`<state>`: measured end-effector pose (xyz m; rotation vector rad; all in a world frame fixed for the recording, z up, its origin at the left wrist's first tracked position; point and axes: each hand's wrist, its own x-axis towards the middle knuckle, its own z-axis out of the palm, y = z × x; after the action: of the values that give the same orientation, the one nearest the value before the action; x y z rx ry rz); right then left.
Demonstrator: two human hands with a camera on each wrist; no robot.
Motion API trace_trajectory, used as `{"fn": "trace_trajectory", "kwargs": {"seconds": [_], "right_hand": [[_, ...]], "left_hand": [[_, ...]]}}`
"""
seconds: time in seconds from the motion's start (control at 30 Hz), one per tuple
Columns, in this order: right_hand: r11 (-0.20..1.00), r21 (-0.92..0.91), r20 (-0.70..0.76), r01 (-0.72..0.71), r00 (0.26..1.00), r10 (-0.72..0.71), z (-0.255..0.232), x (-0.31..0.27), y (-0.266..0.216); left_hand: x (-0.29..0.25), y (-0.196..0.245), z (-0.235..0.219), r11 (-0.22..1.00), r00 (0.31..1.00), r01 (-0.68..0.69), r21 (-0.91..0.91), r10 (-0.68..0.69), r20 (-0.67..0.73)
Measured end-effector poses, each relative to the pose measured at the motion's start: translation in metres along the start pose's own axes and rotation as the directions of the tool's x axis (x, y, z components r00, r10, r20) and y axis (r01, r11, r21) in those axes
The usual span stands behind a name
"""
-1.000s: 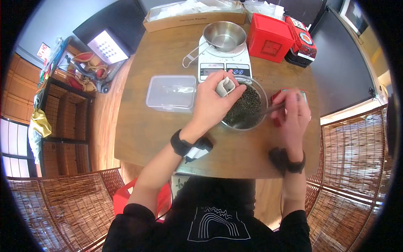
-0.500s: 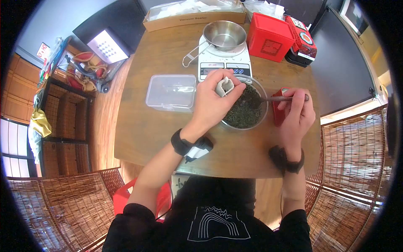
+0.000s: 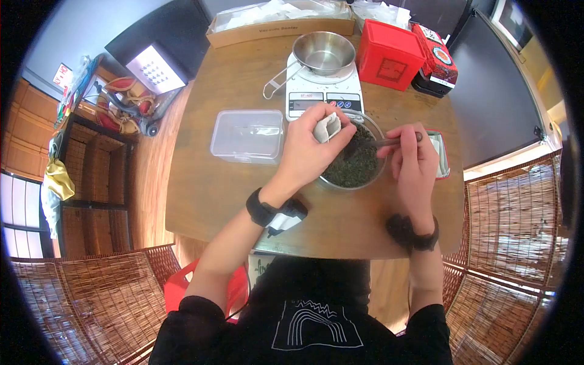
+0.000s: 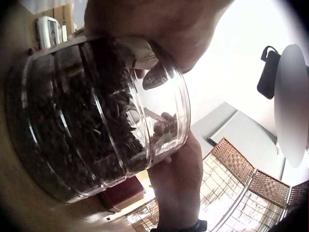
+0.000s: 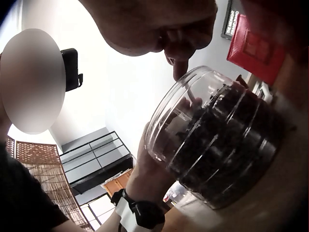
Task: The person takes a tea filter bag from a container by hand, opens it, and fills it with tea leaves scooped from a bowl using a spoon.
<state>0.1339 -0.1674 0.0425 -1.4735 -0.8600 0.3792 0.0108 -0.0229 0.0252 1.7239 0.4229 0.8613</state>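
A clear ribbed jar (image 3: 384,163) partly filled with dark dried leaves (image 3: 356,165) stands on the table; both wrist views show it from the side. Over its left rim, my left hand (image 3: 302,143) pinches a small white paper-like pouch (image 3: 327,128), mouth open. From the right, my right hand (image 3: 417,161) grips the dark handle of a spoon (image 3: 389,142). The spoon's front end is over the leaves, close to the pouch and left thumb. In the right wrist view, the fingers of the right hand (image 5: 181,53) are above the jar's rim.
Behind the jar is a white kitchen scale (image 3: 323,97) bearing a steel bowl (image 3: 323,53). To the left sits a clear plastic box (image 3: 246,137). An open red tin (image 3: 447,159) is partly behind the right hand. Further back are a red box (image 3: 389,55) and a cardboard box (image 3: 283,30).
My right hand shifted rightward, drawing the spoon toward the jar's right side, then came back left, bringing its front end near the pouch. The left hand stays almost still, holding the pouch.
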Motion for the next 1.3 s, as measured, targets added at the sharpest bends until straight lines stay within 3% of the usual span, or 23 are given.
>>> {"fn": "trace_trajectory", "kwargs": {"seconds": [0.1,0.27,0.33,0.4,0.67,0.83,1.0,1.3], "right_hand": [[0.987,0.138,0.029,-0.084,0.996,0.081,0.002,0.003,0.002],[0.975,0.156,0.017,-0.157,0.988,0.156,0.000,0.007,-0.001],[0.972,0.168,0.007,-0.162,0.987,0.163,-0.002,0.007,-0.001],[0.968,0.173,-0.058,-0.180,0.980,0.192,-0.003,0.008,-0.002],[0.949,0.263,-0.158,-0.176,0.962,0.223,-0.014,0.014,0.000],[0.938,0.305,-0.177,-0.163,0.958,0.224,-0.021,0.018,0.003],[0.862,0.496,-0.182,-0.104,0.958,0.220,-0.026,0.019,0.006],[0.844,0.525,-0.223,-0.111,0.939,0.262,-0.022,0.018,-0.004]], "left_hand": [[0.001,0.000,-0.002,0.997,0.999,0.037,0.062,-0.039,0.033],[0.001,-0.004,-0.002,0.996,0.999,0.008,0.092,-0.013,0.051],[0.001,-0.001,-0.003,0.990,0.997,0.053,0.127,-0.060,0.056],[0.001,-0.003,-0.003,0.991,0.998,0.019,0.130,-0.026,0.049],[0.002,-0.006,-0.004,0.994,0.998,0.009,0.111,-0.016,0.068],[0.002,-0.003,-0.004,0.979,0.996,-0.054,0.195,0.038,0.087],[0.002,-0.003,-0.004,0.977,0.995,-0.061,0.205,0.043,0.090],[0.002,-0.001,-0.006,0.966,0.992,-0.051,0.254,0.021,0.122]]}}
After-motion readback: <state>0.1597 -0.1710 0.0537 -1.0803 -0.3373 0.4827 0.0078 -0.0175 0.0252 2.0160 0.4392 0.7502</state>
